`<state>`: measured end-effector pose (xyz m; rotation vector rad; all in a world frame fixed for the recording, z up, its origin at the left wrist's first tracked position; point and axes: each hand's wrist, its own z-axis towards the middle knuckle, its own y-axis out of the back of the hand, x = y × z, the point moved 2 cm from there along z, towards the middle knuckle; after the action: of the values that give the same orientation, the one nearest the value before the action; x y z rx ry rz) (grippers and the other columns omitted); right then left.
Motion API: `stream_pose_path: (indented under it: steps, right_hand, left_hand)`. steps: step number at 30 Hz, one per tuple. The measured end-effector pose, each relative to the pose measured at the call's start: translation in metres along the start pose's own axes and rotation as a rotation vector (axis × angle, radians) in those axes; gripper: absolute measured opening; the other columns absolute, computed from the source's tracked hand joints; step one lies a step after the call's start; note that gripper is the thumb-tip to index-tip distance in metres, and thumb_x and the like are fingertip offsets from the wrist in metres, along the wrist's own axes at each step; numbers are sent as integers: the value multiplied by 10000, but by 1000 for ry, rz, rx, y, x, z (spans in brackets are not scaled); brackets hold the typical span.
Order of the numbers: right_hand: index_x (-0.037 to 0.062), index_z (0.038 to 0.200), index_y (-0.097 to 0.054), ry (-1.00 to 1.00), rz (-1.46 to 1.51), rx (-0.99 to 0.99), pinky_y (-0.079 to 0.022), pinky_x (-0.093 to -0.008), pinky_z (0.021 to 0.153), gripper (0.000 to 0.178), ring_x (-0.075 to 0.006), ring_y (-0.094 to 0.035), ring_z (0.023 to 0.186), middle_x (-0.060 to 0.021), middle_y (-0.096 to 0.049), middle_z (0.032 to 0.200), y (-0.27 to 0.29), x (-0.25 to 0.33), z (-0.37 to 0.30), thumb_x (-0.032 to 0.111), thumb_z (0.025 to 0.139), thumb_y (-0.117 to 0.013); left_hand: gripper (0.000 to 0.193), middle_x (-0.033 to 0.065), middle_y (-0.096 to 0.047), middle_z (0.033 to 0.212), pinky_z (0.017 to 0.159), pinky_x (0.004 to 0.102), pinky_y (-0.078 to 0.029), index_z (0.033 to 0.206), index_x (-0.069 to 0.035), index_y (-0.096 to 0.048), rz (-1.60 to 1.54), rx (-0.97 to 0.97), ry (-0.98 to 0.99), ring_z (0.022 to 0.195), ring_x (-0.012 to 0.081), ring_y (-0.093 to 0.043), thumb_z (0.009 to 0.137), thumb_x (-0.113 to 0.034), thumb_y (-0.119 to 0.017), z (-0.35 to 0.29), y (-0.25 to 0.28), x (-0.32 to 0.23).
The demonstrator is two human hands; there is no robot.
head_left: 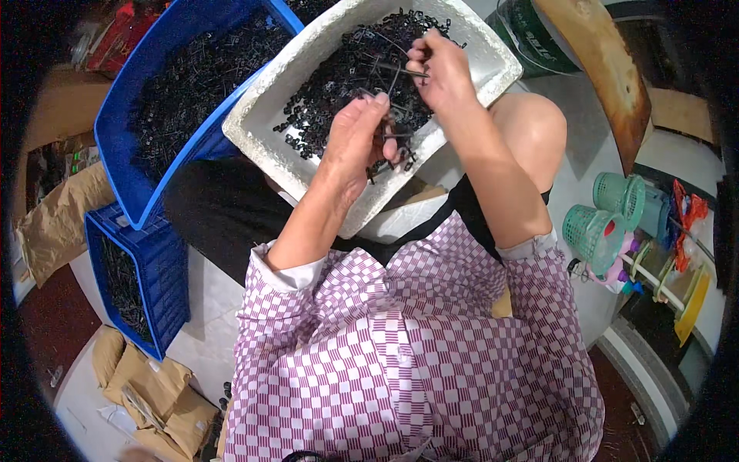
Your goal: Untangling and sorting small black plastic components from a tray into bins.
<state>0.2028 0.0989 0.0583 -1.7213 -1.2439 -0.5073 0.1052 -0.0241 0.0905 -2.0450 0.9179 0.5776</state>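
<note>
A white foam box (pixel 493 58) stands in front of my crossed legs, holding a heap of small black plastic parts (pixel 323 85). Over the heap, my left hand (pixel 358 135) is closed on a thin, branching black plastic piece (pixel 395 81), with small black bits hanging below its fingers. My right hand (pixel 440 69), higher and to the right, has its fingers curled around thin black rods of what looks like the same kind of piece. The rods cross between the two hands, so I cannot tell which belong together.
To the left, a large blue bin (pixel 115 138) holds more black parts, and a smaller blue crate (pixel 165 285) holds black rods. Brown paper packaging (pixel 158 393) lies at the lower left. A green bucket (pixel 531 35) stands far right; green plastic baskets (pixel 593 235) sit right of my knee.
</note>
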Motion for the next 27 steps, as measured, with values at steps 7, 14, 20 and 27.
stream_pose_path:
  steps: [7,14,20,27]
  right_hand:
    - [30,909,-531,-260,-75,424,-361,-204,501,156,-103,-472,620,-48,-531,759,-12,-1,-18,181,872,-510]
    - [27,913,-548,10,-555,674,-415,-223,550,166,-93,-516,656,-8,-550,759,-39,-18,-46,180,849,-555]
    - [15,874,-551,387,-845,556,-455,-270,597,155,-126,-553,681,-11,-553,751,-28,-27,-28,159,822,-574]
    - [-1,908,-556,927,-1799,186,-443,-288,610,171,-137,-537,695,-47,-570,774,-10,-22,-10,127,797,-572]
  left_hand:
    - [226,21,-487,645,408,228,-423,785,-74,-457,-82,-135,-87,443,103,-473,883,-273,-499,11,22,-14]
    - [205,33,-516,657,394,214,-401,810,-62,-462,10,-177,-310,438,90,-467,902,-245,-463,17,27,-20]
    - [196,23,-513,641,394,210,-398,807,-65,-464,86,-154,-317,436,92,-465,900,-237,-464,18,21,-15]
    - [220,13,-497,660,415,233,-413,808,-77,-482,134,-103,-128,460,101,-460,886,-282,-480,13,16,-12]
